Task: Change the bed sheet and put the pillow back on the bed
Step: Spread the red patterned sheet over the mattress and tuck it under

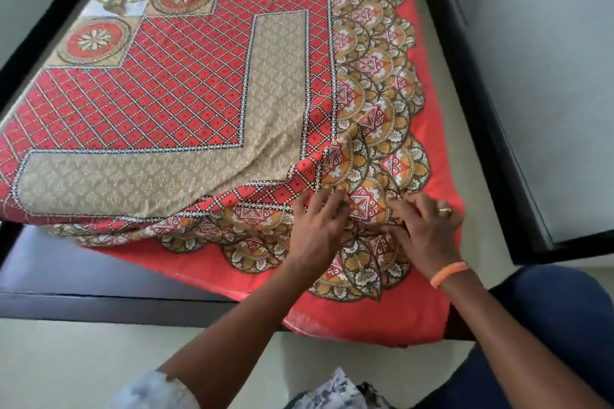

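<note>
At the near corner of the bed, the left hand [317, 226] and right hand [427, 229] sit close together on the patterned bed sheet [186, 103], fingers curled into its bunched border, apparently gathering slack to fold or tuck that corner. Beyond them the sheet lies spread across the mattress inside the dark bed frame [109, 304], its red edge draped over the side. No pillow is in view.

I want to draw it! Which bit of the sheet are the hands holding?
Find the dark bed frame, then the patterned sheet on it. At its near corner, the left hand and right hand grip a bunched fold with a red-and-white flower diamond, unlike the flat red lattice farther up.
</note>
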`<state>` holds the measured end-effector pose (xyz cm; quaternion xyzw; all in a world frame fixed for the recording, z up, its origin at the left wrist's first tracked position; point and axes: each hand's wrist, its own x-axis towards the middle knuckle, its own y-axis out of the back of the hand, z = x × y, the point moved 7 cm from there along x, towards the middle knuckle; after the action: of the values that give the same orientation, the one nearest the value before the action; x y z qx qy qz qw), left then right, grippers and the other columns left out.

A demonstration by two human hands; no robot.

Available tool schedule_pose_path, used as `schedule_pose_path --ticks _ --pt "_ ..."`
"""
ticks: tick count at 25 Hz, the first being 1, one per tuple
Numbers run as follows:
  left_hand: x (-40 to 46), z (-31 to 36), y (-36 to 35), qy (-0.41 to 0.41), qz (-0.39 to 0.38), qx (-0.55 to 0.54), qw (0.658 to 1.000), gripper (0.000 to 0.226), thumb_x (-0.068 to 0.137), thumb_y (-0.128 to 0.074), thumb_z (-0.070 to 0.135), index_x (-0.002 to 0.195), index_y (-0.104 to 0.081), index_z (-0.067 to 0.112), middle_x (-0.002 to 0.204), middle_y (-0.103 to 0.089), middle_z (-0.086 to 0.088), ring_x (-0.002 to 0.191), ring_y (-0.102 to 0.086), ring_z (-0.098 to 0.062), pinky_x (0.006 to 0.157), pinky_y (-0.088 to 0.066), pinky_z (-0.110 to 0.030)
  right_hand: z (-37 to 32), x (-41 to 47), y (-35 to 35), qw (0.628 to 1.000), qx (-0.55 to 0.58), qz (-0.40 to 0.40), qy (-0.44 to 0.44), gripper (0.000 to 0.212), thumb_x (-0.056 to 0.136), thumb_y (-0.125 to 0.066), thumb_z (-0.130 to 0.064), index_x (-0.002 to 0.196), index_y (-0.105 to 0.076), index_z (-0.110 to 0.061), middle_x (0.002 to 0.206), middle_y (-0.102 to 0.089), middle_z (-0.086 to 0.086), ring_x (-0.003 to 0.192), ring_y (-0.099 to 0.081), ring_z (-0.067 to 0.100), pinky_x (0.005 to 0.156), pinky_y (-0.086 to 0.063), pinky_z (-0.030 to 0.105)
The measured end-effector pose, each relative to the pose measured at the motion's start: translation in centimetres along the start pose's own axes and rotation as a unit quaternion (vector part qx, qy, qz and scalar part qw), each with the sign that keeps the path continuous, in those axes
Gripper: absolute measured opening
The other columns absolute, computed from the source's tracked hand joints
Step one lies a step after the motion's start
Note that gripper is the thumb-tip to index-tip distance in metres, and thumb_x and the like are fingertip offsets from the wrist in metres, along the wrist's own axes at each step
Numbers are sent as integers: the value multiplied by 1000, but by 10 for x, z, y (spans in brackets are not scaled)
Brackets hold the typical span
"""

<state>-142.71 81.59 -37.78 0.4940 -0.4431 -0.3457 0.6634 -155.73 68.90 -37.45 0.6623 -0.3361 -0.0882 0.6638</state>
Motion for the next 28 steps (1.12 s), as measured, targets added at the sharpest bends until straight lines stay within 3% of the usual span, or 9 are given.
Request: schedule_pose_path --ticks 3,7,11,16,18,20,24,26,28 --pt "0 1 1 20 -27 2 999 42 90 -64 23 131 -58 16 141 -53 -6 129 -48 -30 106 -36 -60 5 6 12 998 52 15 8 33 75 -79 -31 107 -74 -29 96 -61 0 83 -53 29 73 -41 43" --pt "2 3 14 36 -7 -33 999 31 87 -70 21 118 -66 18 127 -61 -3 119 -53 -28 104 -38 -56 -12 17 24 997 40 51 51 12 82 -76 -19 93 -76 -22 81 -61 -2 71 -54 25 65 -38 40" --pt "-14 47 18 -19 46 -93 994 27 86 -62 17 112 -68 16 118 -62 -4 102 -54 -25 87 -43 -42 17 -16 44 993 -3 95 63 17 87 -66 -15 99 -76 -23 88 -69 -5 75 -61 26 72 -34 40" --pt "-3 82 0 -5 1 -48 999 34 81 -67 19 114 -64 12 121 -55 -9 99 -48 -27 79 -49 -42 52 -38 41 995 -8 95 27 22 88 -62 -11 105 -75 -18 77 -62 3 69 -57 29 65 -41 41" --pt "-8 86 -4 -35 -8 -50 998 36 82 -66 17 118 -62 12 118 -54 -8 97 -49 -26 76 -50 -41 52 -42 29 994 65 82 -17 31 90 -64 -5 118 -70 -16 83 -56 7 72 -54 29 61 -47 43" --pt "-20 82 -14 -36 -32 -89 995 34 86 -62 15 120 -61 18 119 -54 -5 99 -51 -25 77 -50 -40 56 -58 16 978 168 23 -123 55 88 -69 -11 140 -52 -17 106 -54 10 90 -54 26 72 -52 39" --pt "-39 73 -47 19 -146 -126 981 50 89 -48 32 139 -41 26 130 -47 1 112 -50 -26 91 -47 -47 77 -76 -14 871 355 -22 -340 93 81 -77 -32 153 -20 -19 148 -32 9 129 -38 14 102 -38 33" --pt "-36 80 -54 5 -185 -145 972 58 88 -48 31 144 -34 24 132 -47 0 114 -51 -29 91 -47 -50 86 -70 -24 846 390 -42 -360 78 82 -77 -31 147 -36 -18 142 -48 8 127 -48 17 103 -43 36" --pt "-28 90 -57 0 -216 -174 961 59 91 -48 32 147 -32 23 135 -49 -2 116 -52 -32 92 -46 -50 96 -63 -22 859 360 -77 -355 32 82 -77 -23 111 -67 -16 100 -71 4 97 -67 23 79 -53 33"
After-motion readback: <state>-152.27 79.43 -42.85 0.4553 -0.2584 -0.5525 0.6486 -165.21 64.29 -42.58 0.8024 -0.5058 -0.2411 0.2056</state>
